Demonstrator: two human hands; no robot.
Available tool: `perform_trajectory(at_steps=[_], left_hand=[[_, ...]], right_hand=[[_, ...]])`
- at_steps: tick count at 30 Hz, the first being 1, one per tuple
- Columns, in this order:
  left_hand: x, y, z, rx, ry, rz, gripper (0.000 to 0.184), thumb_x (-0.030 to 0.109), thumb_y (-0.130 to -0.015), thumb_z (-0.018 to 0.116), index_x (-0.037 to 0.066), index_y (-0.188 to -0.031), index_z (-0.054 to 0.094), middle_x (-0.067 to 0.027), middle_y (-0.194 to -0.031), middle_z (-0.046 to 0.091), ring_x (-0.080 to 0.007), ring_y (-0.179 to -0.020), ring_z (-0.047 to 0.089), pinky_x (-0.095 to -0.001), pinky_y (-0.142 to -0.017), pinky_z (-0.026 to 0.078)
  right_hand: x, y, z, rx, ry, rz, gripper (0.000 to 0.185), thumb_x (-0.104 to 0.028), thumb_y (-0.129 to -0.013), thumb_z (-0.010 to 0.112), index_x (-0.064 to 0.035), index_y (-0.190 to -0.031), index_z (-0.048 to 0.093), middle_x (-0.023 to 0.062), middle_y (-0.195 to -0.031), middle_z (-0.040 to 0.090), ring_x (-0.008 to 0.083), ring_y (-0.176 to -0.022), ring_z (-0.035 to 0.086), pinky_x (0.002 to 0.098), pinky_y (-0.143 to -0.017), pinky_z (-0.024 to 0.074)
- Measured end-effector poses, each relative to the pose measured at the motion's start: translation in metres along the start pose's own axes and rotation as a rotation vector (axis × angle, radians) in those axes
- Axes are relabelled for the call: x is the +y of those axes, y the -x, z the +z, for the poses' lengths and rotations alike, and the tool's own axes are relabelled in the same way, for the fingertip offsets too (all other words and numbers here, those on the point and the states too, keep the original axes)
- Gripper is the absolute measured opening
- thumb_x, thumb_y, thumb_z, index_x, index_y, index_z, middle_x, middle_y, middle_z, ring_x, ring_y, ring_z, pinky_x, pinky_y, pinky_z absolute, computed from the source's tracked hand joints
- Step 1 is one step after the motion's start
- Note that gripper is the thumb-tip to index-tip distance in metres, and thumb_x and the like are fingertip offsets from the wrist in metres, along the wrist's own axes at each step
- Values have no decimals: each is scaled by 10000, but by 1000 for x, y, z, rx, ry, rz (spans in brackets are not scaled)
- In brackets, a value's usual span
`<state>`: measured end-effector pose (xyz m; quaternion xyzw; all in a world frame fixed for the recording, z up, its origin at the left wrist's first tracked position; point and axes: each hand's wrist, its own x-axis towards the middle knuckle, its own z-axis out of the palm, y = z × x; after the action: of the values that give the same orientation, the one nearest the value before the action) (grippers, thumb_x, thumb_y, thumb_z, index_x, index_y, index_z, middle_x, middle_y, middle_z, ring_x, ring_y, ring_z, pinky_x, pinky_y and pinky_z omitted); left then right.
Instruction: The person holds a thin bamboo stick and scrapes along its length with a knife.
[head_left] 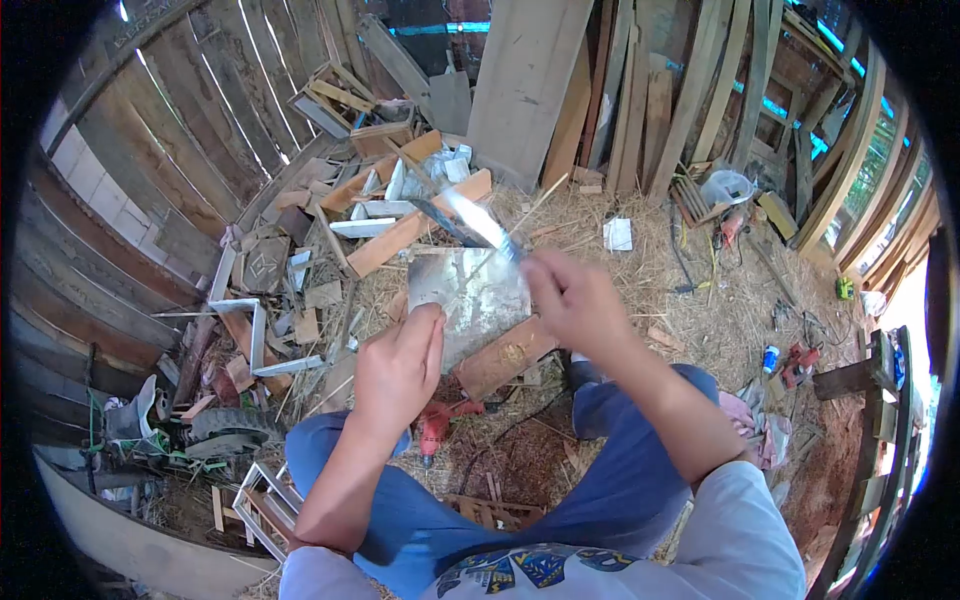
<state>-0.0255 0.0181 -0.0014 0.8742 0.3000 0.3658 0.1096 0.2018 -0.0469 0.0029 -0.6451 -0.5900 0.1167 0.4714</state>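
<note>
My right hand is closed around the handle of a large knife. Its bright, motion-blurred blade points up and to the left, above a grey metal-looking sheet. Lower and to the left, my left hand is closed in a pinch. A thin pale stick slants down toward the pinch, seemingly held there, though the fingers hide the grip. A flat brown wooden block lies against the sheet's lower right edge, between my knees.
A red power tool lies between my legs. Wood offcuts and white frame pieces are heaped on the left. Long planks lean on the back wall. Straw and shavings cover the ground; a clear plastic container sits at back right.
</note>
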Motion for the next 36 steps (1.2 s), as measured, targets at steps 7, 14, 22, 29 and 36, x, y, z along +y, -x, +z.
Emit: perform_trajectory(at_steps=[7,14,22,29,36], left_hand=[[-2,-1,4,-6,-43,13,64,24,-916,658,42,-971,630,-170,-687,632,-352,-591,650,-430,-533,496],[-1,-1,-8,-1,-73,14,48,42,-924,646,54,-969,631,-172,-703,641,-355,-616,665,-433,-554,509],[0,-1,4,-27,120,-117,69,70,-975,585,38,-974,647,-173,-699,632,-332,-612,667,-386,-553,496],[-1,-3,4,-44,278,-237,106,85,-994,572,46,-946,659,-55,-528,466,-101,-465,443,-289,-474,335],[1,-4,3,-52,347,-276,82,95,-989,598,51,-947,653,-18,-549,463,-66,-490,432,-274,-479,330]], right_hand=[[-3,1,4,-46,78,9,184,-213,-998,581,-56,-935,654,199,-719,624,393,-649,641,439,-577,490],[6,-11,-7,76,77,104,239,-247,-1015,564,-34,-944,647,205,-692,609,404,-630,631,461,-578,479],[16,-14,-9,139,66,23,274,-252,-1025,555,-11,-917,625,183,-676,587,339,-569,563,413,-559,439],[32,-24,-16,97,-6,159,269,-250,-1027,557,-14,-914,617,181,-697,595,332,-600,577,406,-572,441],[27,-20,-11,29,9,46,227,-256,-1030,562,-43,-1049,641,173,-739,616,313,-632,608,388,-605,472]])
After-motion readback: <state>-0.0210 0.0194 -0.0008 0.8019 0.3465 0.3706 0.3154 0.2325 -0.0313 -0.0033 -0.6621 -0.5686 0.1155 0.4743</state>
